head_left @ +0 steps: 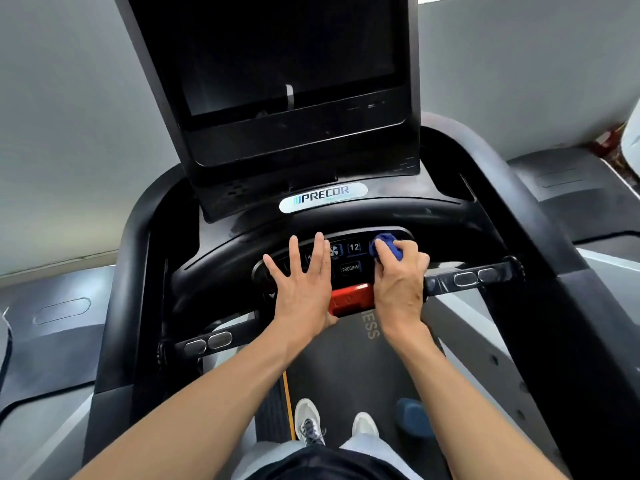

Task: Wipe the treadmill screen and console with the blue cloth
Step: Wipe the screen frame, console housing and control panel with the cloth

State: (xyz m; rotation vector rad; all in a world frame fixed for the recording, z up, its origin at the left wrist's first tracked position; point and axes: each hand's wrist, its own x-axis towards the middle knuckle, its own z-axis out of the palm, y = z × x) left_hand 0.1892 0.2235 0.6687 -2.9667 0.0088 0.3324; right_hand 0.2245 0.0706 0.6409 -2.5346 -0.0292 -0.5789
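Observation:
The treadmill's dark screen [287, 60] stands upright at the top centre, switched off. Below it lies the black console [349, 263] with lit buttons, one reading 12, one PROGRAM. My right hand [398, 282] is shut on the bunched blue cloth [384, 245] and presses it on the right end of the button panel. My left hand [301, 282] rests flat on the panel's left part, fingers spread, holding nothing. Several buttons are hidden under both hands.
A red stop bar [349, 299] sits between my wrists at the console's front edge. Black handlebars with metal grip sensors [207, 341] run left and right. My feet stand on the belt [346, 375]. A blue object [414, 415] lies on the belt at the right. Another treadmill [561, 188] flanks the right.

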